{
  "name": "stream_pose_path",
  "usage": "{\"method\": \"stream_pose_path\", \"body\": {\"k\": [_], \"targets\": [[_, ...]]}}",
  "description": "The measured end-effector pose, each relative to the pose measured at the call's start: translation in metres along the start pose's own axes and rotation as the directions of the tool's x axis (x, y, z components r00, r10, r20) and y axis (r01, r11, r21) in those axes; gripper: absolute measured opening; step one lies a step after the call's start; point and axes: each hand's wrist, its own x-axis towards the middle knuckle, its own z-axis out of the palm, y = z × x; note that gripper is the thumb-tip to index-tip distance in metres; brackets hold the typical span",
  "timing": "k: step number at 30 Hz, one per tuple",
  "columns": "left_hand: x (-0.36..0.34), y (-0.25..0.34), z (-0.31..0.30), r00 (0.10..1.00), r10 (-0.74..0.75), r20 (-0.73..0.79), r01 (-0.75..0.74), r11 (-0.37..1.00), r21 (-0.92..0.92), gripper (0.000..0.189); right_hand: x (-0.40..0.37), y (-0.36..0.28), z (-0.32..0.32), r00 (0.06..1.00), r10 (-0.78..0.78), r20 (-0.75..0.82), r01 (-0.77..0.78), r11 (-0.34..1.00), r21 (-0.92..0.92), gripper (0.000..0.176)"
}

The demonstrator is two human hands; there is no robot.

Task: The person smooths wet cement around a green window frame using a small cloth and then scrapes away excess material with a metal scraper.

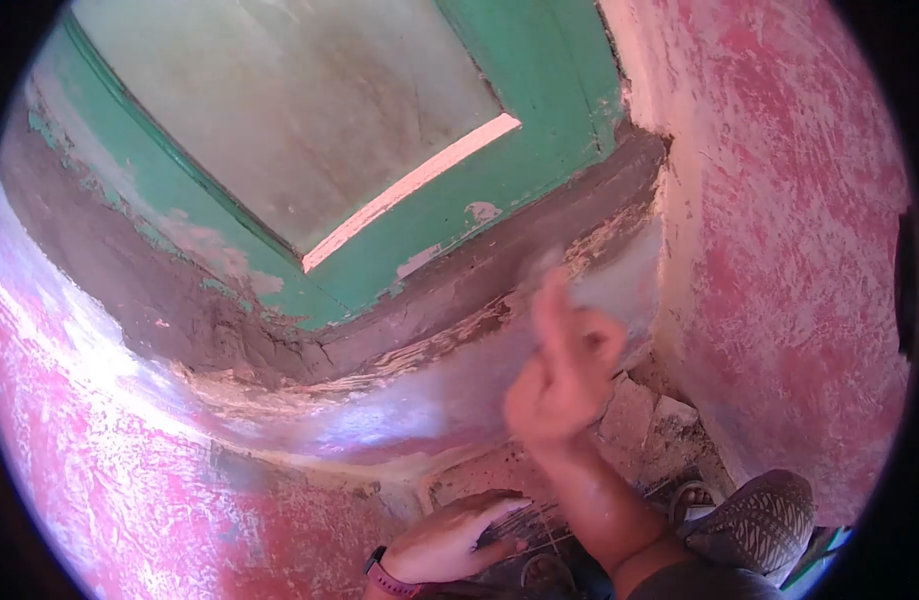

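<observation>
The grey plaster [460,278] runs along the underside of the green frame [470,195], which borders a pale panel [310,100]. In front of it is the right hand [565,375], fingers partly curled and blurred; I cannot tell whether its grip has anything in it. Lower down, the left hand [455,540], a watch [388,580] at its wrist, is released, near the pink wall [290,530]. Rubble [630,412] lies beyond the right forearm.

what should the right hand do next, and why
Probably ease the right hand in and work gently along the ragged strip below the green frame. That strip looks rough and streaky, and the fingers point toward it. Motion blur hides whether they hold anything.
</observation>
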Motion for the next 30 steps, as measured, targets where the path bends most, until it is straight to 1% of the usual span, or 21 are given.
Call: {"method": "stream_pose_path", "body": {"k": [2, 5, 7, 9, 10, 12, 13, 15, 18, 19, 20, 21, 22, 23, 24, 25, 27, 29, 30], "targets": [[-0.003, 0.002, 0.000, 1.000, 0.020, -0.021, -0.020, 0.999, 0.027, 0.055, 0.022, 0.016, -0.001, 0.991, 0.016, -0.130, -0.038, 0.986, -0.165, 0.051], [-0.003, -0.006, 0.005, 0.999, 0.053, -0.012, -0.052, 0.998, 0.033, 0.047, -0.016, 0.011, 0.029, 0.996, -0.042, 0.077, 0.047, 0.997, -0.069, 0.041], [-0.003, -0.009, 0.003, 0.998, 0.053, 0.023, -0.053, 0.998, 0.031, 0.041, -0.048, -0.001, 0.033, 0.978, -0.077, 0.194, 0.066, 0.996, 0.060, 0.037], [-0.002, -0.006, 0.002, 0.997, 0.033, 0.071, -0.035, 0.999, 0.025, 0.035, -0.058, -0.009, 0.027, 0.954, -0.131, 0.272, 0.095, 0.985, 0.142, 0.037], [-0.003, -0.006, 0.004, 0.997, 0.044, 0.064, -0.045, 0.999, 0.017, 0.034, -0.058, -0.012, 0.025, 0.938, -0.161, 0.306, 0.108, 0.977, 0.183, 0.038], [-0.006, -0.008, 0.008, 0.997, 0.064, 0.045, -0.064, 0.998, 0.002, 0.032, -0.039, -0.008, 0.019, 0.987, -0.129, 0.099, 0.113, 0.982, 0.151, 0.047], [-0.010, -0.004, 0.006, 0.999, 0.035, 0.029, -0.035, 0.999, 0.021, 0.032, -0.025, -0.003, 0.013, 0.993, -0.115, -0.002, 0.114, 0.984, 0.139, 0.051], [-0.020, 0.007, 0.004, 1.000, -0.023, -0.010, 0.024, 0.999, 0.049, 0.036, 0.011, 0.015, -0.007, 0.995, -0.032, -0.092, 0.017, 0.987, -0.158, 0.057], [-0.022, -0.006, 0.017, 0.992, 0.048, -0.120, -0.045, 0.999, 0.020, 0.031, 0.023, 0.040, 0.001, 0.998, 0.057, -0.030, -0.061, 0.991, -0.119, 0.056], [-0.012, 0.012, 0.017, 0.959, -0.265, -0.098, 0.272, 0.960, 0.069, 0.031, 0.012, 0.036, 0.008, 1.000, 0.014, 0.020, -0.012, 0.994, -0.106, 0.055], [0.003, 0.045, 0.017, 0.829, -0.552, -0.094, 0.560, 0.819, 0.127, 0.030, -0.006, 0.025, 0.018, 0.997, -0.028, 0.066, 0.034, 0.995, -0.090, 0.055], [0.012, 0.063, 0.016, 0.612, -0.783, -0.111, 0.787, 0.589, 0.184, 0.030, -0.026, 0.018, 0.024, 0.993, -0.048, 0.111, 0.050, 0.999, -0.012, 0.052], [0.010, 0.044, 0.013, 0.837, -0.545, -0.051, 0.546, 0.824, 0.149, 0.029, -0.040, 0.011, 0.027, 0.985, -0.070, 0.157, 0.060, 0.996, 0.068, 0.050], [0.005, 0.010, 0.009, 0.969, -0.247, -0.002, 0.246, 0.965, 0.088, 0.030, -0.044, 0.010, 0.024, 0.980, -0.084, 0.181, 0.067, 0.993, 0.096, 0.048], [0.005, 0.002, 0.002, 0.997, 0.080, 0.023, -0.080, 0.997, 0.012, 0.033, -0.044, 0.006, 0.019, 0.973, -0.098, 0.207, 0.073, 0.989, 0.125, 0.046], [0.004, 0.001, 0.003, 0.997, 0.075, 0.034, -0.075, 0.997, 0.006, 0.033, -0.042, 0.001, 0.016, 0.967, -0.118, 0.227, 0.083, 0.984, 0.156, 0.045], [0.004, 0.007, 0.000, 0.997, 0.062, 0.042, -0.061, 0.998, -0.006, 0.033, -0.020, 0.009, 0.002, 0.990, -0.105, 0.089, 0.099, 0.992, 0.078, 0.046], [0.001, 0.007, 0.000, 0.998, 0.060, 0.030, -0.060, 0.998, 0.001, 0.034, 0.018, 0.018, -0.008, 0.997, -0.043, -0.062, 0.034, 0.990, -0.140, 0.048], [0.000, 0.007, 0.002, 0.998, 0.061, 0.022, -0.061, 0.998, 0.002, 0.034, 0.027, 0.022, -0.004, 0.999, -0.048, -0.024, 0.044, 0.988, -0.146, 0.048]]}}
